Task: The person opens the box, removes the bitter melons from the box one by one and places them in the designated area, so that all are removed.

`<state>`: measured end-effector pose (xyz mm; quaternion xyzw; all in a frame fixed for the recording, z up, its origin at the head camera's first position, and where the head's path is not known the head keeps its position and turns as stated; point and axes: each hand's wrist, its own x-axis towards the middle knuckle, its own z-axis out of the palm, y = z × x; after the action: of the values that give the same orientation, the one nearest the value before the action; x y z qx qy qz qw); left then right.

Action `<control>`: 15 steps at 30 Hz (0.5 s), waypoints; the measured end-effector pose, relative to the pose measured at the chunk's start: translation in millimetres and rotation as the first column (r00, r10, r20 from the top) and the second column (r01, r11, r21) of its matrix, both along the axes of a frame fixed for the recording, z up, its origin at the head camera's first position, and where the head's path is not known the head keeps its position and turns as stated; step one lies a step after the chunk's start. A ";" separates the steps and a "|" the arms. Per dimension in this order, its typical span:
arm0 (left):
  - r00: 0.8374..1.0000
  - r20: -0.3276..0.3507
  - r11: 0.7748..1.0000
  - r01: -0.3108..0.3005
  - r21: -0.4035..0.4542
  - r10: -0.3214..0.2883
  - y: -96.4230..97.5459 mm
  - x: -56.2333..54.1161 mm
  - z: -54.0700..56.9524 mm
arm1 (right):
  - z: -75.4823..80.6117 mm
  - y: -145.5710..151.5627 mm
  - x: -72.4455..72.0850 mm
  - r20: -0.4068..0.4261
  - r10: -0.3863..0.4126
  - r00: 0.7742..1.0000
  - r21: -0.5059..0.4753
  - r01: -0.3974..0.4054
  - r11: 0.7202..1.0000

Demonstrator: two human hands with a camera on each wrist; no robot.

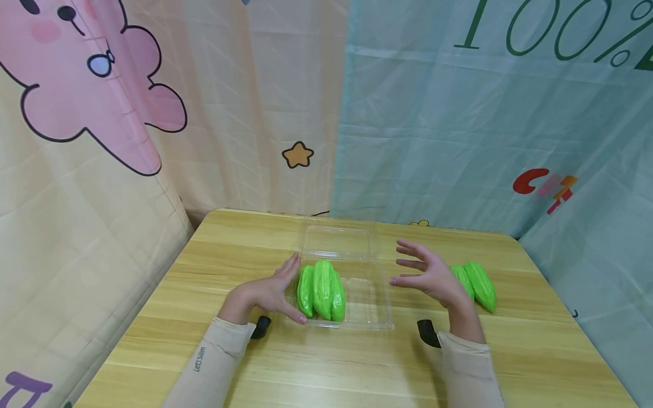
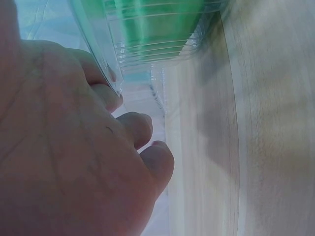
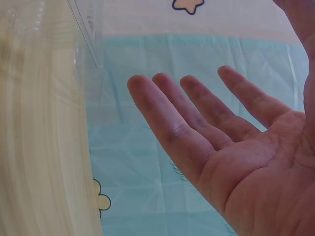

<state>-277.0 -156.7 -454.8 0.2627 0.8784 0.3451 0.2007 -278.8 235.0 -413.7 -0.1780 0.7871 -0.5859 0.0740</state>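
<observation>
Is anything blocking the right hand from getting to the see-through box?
No, nothing visible stands between the right hand and the clear box; only tabletop shows in the gap. The lid is folded open at the far side, and the two green fruit-shaped pieces outside the box lie on the hand's other side.

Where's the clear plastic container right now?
In the head view, the clear plastic container sits between the left hand, at its left side, and the right hand, apart from its right side. Three green fruits lie in its left half.
</observation>
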 end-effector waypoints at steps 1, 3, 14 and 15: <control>1.000 0.000 1.000 0.000 -0.001 0.000 -0.1 0.0 0.0 | -0.5 -1.6 -0.3 0.005 0.006 1.000 -0.001 -0.006 1.000; 1.000 -0.002 1.000 0.000 -0.002 0.000 -0.3 -0.1 -0.2 | -1.2 -4.1 -0.7 0.017 0.014 1.000 -0.005 -0.014 1.000; 1.000 -0.005 1.000 0.003 -0.007 -0.003 -0.8 -0.5 -1.1 | -2.1 -9.7 -0.2 0.011 0.050 0.999 0.025 -0.050 0.998; 1.000 -0.003 1.000 0.002 -0.006 -0.002 -0.9 -0.7 -1.5 | -2.2 -11.0 -0.1 0.007 0.054 0.999 0.026 -0.054 0.998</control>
<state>-277.7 -157.6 -456.3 0.2635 0.8795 0.3417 0.2007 -278.9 224.0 -415.9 -0.1963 0.7895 -0.5738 0.0946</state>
